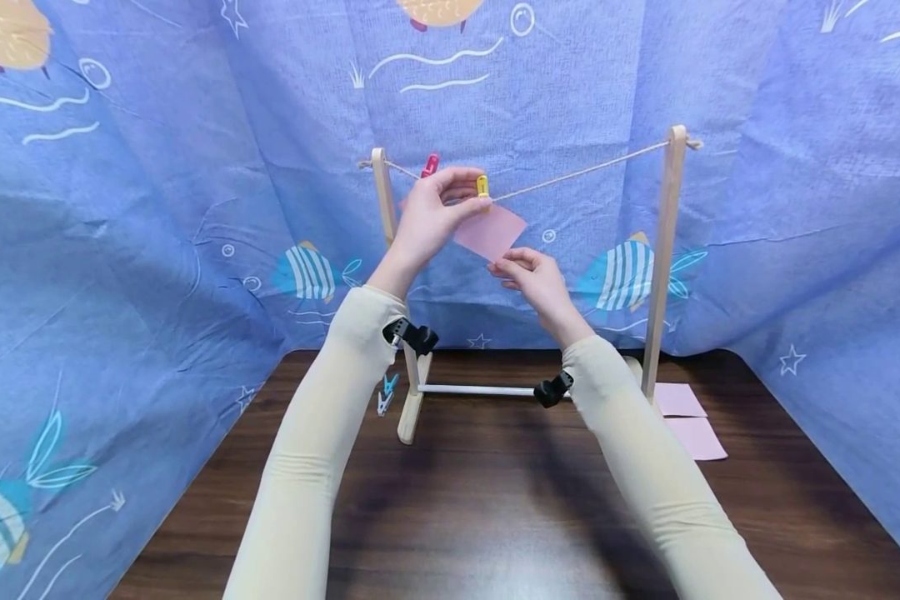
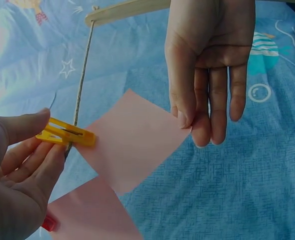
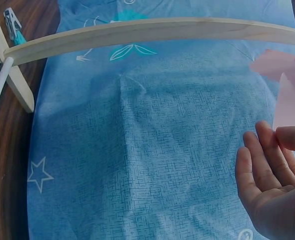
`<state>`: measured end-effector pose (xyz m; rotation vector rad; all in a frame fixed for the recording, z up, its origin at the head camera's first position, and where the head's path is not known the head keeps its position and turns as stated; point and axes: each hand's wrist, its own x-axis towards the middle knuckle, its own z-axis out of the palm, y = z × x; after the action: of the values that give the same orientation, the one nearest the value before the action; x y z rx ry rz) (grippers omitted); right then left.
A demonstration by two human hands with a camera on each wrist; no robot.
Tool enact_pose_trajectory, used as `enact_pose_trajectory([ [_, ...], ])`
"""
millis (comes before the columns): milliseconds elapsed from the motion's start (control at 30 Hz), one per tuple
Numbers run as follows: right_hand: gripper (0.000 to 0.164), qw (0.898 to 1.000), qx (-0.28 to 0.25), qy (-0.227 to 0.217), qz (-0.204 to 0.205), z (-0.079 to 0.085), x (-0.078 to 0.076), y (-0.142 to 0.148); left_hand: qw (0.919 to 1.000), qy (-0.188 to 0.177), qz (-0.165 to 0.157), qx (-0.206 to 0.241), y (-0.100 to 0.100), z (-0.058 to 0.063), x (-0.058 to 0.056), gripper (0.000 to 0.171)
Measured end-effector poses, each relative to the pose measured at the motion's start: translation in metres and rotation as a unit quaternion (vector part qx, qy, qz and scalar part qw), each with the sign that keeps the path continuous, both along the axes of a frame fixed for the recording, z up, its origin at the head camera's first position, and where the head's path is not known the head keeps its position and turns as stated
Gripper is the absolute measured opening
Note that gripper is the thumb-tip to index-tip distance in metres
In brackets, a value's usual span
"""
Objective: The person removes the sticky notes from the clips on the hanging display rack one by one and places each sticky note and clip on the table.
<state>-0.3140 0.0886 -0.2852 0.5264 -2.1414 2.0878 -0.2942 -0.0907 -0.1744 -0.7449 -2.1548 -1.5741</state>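
Note:
A pink square of paper (image 1: 492, 231) hangs cornerwise at the rope (image 1: 581, 173). My left hand (image 1: 431, 212) pinches a yellow clothespin (image 2: 67, 134) by its handle ends, thumb on one side and fingers on the other. Its jaws lie over the rope and the paper's upper corner. With thumb and forefinger, my right hand (image 1: 532, 283) holds the opposite lower corner of this paper. Next to it along the rope, a red clothespin (image 1: 430, 165) is at the edge of a second pink paper (image 2: 95, 212), mostly hidden behind my left hand in the head view.
The rope sags between two wooden posts (image 1: 663, 267), joined low down by a white rod (image 1: 487, 390). A blue and white clothespin (image 1: 386, 394) lies by the left foot. Two pink papers (image 1: 693, 437) rest on the dark table (image 1: 465, 517) at right. A blue curtain (image 1: 570, 83) hangs behind.

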Motion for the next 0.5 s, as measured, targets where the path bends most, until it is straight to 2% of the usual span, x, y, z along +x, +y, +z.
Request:
enact_pose_trajectory([
  [300,0.031,1.0,0.009,0.002,0.006,-0.0015,-0.0004,-0.0004,0.998,0.048,0.037,0.017,-0.0008,0.0041,0.0048,0.031],
  [500,0.029,1.0,0.0,-0.002,0.002,-0.0045,-0.0004,0.0004,0.9937,0.09,0.035,0.056,-0.0007,0.0044,0.0045,0.027],
])
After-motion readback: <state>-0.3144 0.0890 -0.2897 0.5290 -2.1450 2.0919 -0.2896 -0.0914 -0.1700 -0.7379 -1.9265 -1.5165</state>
